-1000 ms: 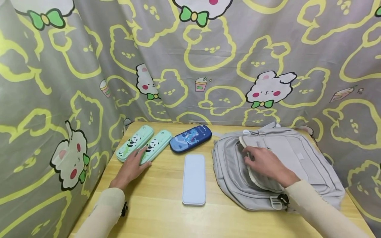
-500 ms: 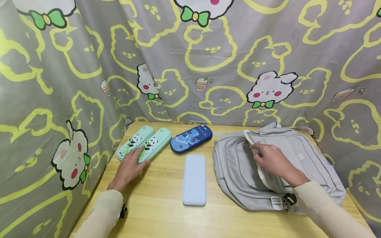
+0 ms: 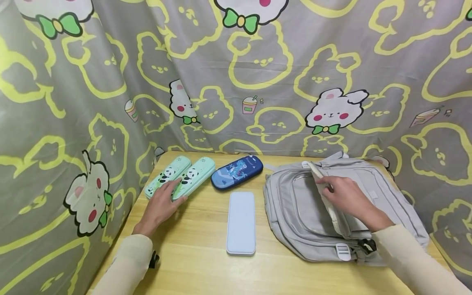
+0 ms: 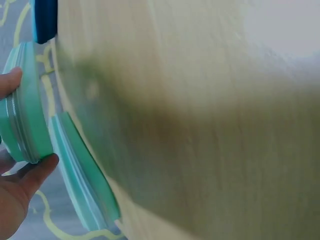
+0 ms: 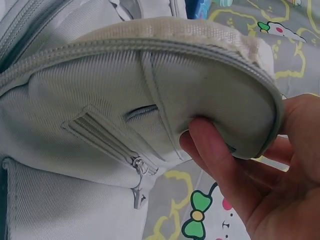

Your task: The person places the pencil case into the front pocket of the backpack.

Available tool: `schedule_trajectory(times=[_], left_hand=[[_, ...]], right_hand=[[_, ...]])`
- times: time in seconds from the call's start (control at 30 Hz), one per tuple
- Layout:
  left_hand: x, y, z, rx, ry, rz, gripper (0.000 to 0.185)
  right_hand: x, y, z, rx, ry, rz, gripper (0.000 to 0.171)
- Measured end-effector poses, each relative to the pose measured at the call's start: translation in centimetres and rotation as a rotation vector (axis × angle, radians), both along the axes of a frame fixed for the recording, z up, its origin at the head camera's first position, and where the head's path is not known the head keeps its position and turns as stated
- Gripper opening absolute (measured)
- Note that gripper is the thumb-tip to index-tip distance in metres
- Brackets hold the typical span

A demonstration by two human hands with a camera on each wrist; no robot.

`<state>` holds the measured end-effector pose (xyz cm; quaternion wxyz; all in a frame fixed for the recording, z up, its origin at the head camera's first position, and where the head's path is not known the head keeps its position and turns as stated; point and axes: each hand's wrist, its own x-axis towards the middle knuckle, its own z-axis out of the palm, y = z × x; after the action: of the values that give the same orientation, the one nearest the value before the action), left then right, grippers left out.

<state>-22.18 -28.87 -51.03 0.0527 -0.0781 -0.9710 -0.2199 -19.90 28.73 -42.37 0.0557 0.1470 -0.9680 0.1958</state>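
Since one second ago, the backpack (image 3: pixel 295 213) flap (image 3: pixel 326 200) has been drawn toward three o'clock, pinched by the right hand (image 3: pixel 344 196). Soft fabric is best gripped at the zipper edge. The green case (image 3: pixel 191 178) is clasped by the left hand (image 3: pixel 160 205).

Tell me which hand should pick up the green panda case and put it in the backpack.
Left. The left hand already grips the green panda case, while the right hand holds the backpack flap open, so it probably should stay there.
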Motion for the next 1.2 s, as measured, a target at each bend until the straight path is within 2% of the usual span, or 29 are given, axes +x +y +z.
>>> schedule_trajectory(times=[0.37,0.83,1.2], left_hand=[[0.1,1.3,1.2,0.008,0.019,-0.039,0.077],[0.4,4.3,2.8,0.001,-0.001,-0.092,0.076],[0.7,6.9,3.6,-0.009,0.018,-0.157,0.075]], right_hand=[[0.2,0.8,0.3,-0.033,0.03,0.008,0.038],[0.2,1.3,0.7,-0.028,0.013,0.002,0.037],[0.1,1.8,1.1,-0.032,-0.001,-0.005,0.036]])
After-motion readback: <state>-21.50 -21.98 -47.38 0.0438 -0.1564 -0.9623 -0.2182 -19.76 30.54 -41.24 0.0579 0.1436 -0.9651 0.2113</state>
